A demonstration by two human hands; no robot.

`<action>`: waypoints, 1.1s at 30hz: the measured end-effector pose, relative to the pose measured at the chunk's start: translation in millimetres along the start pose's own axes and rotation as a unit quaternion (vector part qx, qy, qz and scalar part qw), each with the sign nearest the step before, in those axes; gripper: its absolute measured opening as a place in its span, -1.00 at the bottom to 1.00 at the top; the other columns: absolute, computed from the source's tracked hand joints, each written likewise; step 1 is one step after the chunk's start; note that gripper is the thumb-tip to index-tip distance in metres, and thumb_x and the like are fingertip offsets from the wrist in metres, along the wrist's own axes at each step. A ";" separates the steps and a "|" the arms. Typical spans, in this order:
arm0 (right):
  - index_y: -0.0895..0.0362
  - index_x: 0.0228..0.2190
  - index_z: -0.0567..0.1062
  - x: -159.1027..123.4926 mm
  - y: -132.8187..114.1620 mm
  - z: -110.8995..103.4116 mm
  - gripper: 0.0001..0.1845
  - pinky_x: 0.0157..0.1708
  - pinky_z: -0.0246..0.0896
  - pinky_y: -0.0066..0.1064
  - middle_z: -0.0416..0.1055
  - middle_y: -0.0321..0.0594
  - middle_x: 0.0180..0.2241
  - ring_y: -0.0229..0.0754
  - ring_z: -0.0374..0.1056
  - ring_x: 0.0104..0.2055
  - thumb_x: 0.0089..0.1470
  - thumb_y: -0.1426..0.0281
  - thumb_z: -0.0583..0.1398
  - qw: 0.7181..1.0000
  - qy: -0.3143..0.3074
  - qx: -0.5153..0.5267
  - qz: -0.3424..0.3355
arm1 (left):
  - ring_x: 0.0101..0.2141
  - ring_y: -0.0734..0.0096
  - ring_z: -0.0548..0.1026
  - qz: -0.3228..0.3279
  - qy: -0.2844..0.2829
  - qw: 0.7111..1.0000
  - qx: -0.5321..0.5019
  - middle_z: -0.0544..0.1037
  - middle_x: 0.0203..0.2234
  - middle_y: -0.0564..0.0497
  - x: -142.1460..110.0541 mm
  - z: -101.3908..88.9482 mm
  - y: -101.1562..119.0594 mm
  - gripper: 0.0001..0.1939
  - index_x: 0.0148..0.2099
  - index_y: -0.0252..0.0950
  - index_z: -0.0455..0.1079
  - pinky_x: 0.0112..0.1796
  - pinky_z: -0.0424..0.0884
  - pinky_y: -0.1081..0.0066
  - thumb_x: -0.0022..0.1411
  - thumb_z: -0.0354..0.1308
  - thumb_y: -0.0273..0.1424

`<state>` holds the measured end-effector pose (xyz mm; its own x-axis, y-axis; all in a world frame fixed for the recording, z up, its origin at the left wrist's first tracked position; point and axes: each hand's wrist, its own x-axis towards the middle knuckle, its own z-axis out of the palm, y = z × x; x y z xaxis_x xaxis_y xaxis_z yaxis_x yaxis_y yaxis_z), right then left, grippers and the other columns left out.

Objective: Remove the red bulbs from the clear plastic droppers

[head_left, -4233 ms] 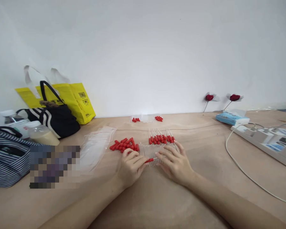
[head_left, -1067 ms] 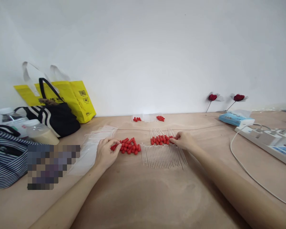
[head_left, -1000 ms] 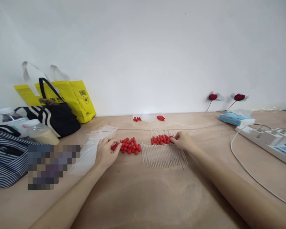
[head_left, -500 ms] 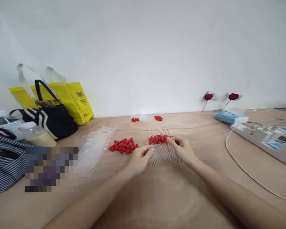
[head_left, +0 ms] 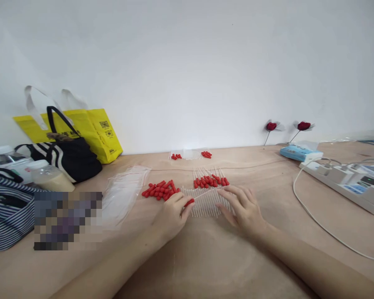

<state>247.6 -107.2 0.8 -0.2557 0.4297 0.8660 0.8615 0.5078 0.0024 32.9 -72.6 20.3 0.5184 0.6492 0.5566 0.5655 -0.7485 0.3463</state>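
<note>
My left hand pinches the red rubber bulb of a glass dropper, whose thin clear tube slants up to the right. At that tube's far end is my right hand, thumb and fingers apart; whether a fingertip touches the tube I cannot tell. Under both hands lies a row of bare glass tubes, partly covered by my right fingers. Just behind it, several droppers with red bulbs lie side by side, tubes pointing away. A heap of loose red bulbs sits beyond my left hand.
Clear plastic bags lie flat at the left, near a bottle, a black bag and a yellow bag. More red bulbs rest by the wall. Rightward are a tissue pack, a power strip and its cable.
My right hand has let go near the row of red-bulbed droppers and come nearer, its fingers spreading. A red bulb with a tube now shows in my left hand.
</note>
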 end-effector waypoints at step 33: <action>0.14 -0.32 0.42 -14.8 -19.5 15.2 -0.80 0.05 -0.13 -0.05 0.47 -0.31 -0.51 -0.22 0.34 -0.20 0.04 0.55 0.04 0.983 -0.029 0.094 -0.153 | -0.24 0.38 0.42 0.193 0.045 0.966 0.167 0.54 -0.42 0.16 -22.4 7.2 4.6 -0.84 -0.39 -0.20 0.37 0.06 -0.10 0.08 0.19 -0.01 -0.41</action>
<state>227.9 -112.1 -19.6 -0.5190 0.2750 0.8093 0.6453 0.7470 0.1600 28.5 -89.6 4.1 0.6833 0.3045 0.6636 0.5240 -0.8375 -0.1552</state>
